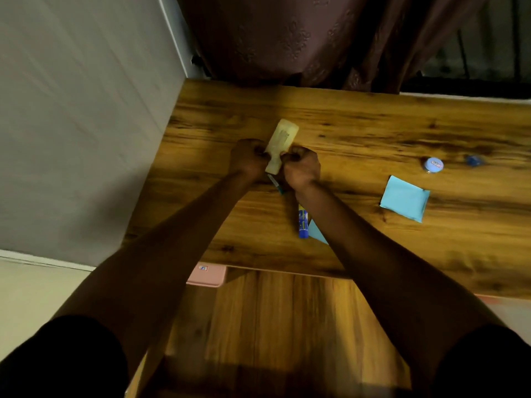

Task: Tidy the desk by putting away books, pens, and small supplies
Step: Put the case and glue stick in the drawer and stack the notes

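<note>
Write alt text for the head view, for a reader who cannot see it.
Both hands, left hand and right hand, grip a pale translucent pouch over a wooden desk. Nearby lie a blue glue stick, blue paper and a small round tin.

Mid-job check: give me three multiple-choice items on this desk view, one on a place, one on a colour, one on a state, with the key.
1. Where does the small round tin sit relative to the hands?
A. far right on the desk
B. between the hands
C. on the floor

2. What colour is the square paper pad?
A. pink
B. light blue
C. yellow

3. What is the state of the pale translucent pouch?
A. lying untouched
B. held by one hand only
C. held by both hands

Key:
1 A, it rests on the wooden desk well to the right.
2 B, its top sheet is light blue.
3 C, the left hand and right hand each close a grip on its lower end.
</note>
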